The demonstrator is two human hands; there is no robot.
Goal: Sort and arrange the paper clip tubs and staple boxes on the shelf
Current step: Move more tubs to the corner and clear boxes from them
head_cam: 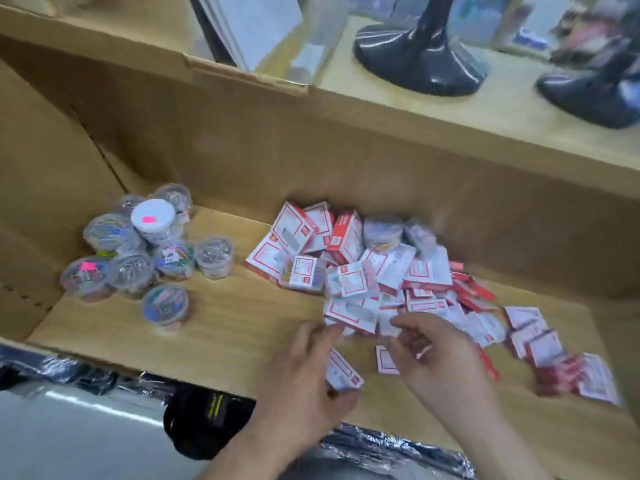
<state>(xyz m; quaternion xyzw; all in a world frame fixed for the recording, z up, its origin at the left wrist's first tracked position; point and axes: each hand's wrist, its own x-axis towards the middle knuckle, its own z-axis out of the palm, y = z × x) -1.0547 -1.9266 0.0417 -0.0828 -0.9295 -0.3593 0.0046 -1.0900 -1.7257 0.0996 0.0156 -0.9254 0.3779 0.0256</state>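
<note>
Gripped by the left hand [304, 375], one staple box [343, 372] is held just in front of the pile [398, 278]; the hold of the right hand [440, 358] cannot be told. Light, stiff card is judged best pinched across its narrow sides.

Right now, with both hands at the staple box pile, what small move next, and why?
Probably the right hand should pinch a box from the jumbled pile of red-and-white cardboard staple boxes and stack it on the box the left hand grips; most clear round plastic tubs already sit grouped apart.
</note>
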